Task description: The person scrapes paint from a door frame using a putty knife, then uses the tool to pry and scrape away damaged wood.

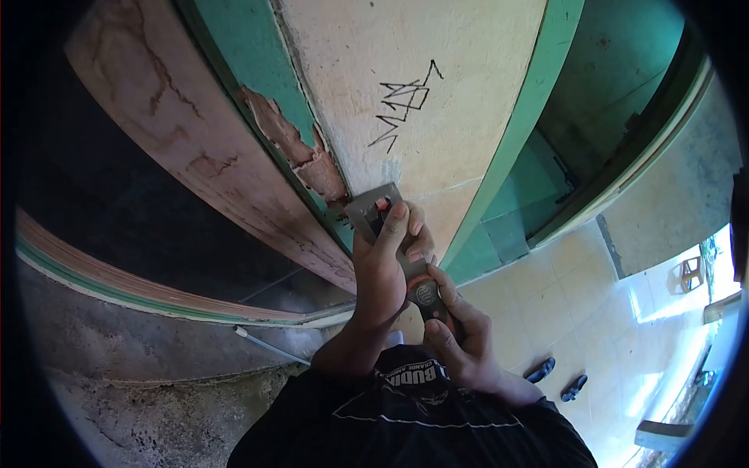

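Note:
A tool with a flat grey metal head (pixel 370 207) and a black and orange handle (pixel 425 293) is held in front of my chest. My left hand (pixel 382 261) is closed around its upper part, thumb lying over the metal near a small red detail. Lower down, my right hand (pixel 464 335) wraps round the handle. The head's edge is at the green door frame (pixel 269 74), just below a broken patch of bare brown wood (pixel 300 156). Whether the edge touches the frame, I cannot tell.
A cream wall (pixel 468 101) with black scribbles rises ahead, between the left frame and a green doorway frame (pixel 499 168). Dark sandals (pixel 574 388) lie on the tiled floor (pixel 538 304) at right. A pale pipe (pixel 269 345) is at lower left, and a small stool (pixel 690 274) stands far right.

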Demonstrator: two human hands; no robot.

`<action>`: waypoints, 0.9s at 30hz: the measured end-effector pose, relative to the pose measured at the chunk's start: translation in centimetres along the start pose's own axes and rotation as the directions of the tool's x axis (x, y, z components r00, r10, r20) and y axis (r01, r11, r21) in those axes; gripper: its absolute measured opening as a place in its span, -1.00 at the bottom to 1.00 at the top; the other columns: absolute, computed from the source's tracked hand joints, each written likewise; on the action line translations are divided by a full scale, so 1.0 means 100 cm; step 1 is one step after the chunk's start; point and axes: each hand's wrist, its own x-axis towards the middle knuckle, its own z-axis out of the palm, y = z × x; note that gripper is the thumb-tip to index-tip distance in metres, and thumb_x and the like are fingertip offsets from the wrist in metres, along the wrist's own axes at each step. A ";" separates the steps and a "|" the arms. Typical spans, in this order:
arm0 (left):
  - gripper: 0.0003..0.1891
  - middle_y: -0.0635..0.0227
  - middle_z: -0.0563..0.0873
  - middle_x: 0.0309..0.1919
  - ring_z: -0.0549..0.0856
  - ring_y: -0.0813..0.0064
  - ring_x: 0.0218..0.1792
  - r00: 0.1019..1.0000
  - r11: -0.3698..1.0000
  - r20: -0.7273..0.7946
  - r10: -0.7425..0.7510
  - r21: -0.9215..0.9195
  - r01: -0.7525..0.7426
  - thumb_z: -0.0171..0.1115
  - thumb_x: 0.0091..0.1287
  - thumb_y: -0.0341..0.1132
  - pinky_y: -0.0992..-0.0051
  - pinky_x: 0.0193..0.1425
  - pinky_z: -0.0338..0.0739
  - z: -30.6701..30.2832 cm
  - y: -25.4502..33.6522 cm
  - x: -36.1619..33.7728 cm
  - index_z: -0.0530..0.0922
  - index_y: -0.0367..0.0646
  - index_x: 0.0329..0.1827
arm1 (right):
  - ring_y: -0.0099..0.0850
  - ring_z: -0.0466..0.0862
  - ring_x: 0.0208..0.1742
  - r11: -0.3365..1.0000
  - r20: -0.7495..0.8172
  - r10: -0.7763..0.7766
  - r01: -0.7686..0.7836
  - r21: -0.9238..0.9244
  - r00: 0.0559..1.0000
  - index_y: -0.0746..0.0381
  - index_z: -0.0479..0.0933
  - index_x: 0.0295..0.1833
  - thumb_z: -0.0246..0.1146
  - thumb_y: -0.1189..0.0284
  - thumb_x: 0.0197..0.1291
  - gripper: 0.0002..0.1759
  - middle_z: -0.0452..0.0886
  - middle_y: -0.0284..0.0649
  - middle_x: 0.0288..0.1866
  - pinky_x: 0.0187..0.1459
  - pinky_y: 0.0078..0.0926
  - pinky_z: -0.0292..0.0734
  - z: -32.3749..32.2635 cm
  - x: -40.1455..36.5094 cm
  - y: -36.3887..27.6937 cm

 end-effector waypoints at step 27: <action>-0.76 0.45 0.38 -0.54 0.33 0.67 -0.62 0.997 0.999 0.057 0.049 -0.025 -0.048 0.05 0.42 -0.25 0.63 -0.55 0.21 0.007 0.012 0.003 0.36 -0.18 -0.39 | -0.59 0.43 -0.09 0.993 0.041 -0.073 0.069 0.098 0.996 0.45 0.05 0.42 0.08 0.50 0.31 -0.37 0.52 -0.07 0.09 -0.04 -0.67 0.34 0.002 0.004 -0.014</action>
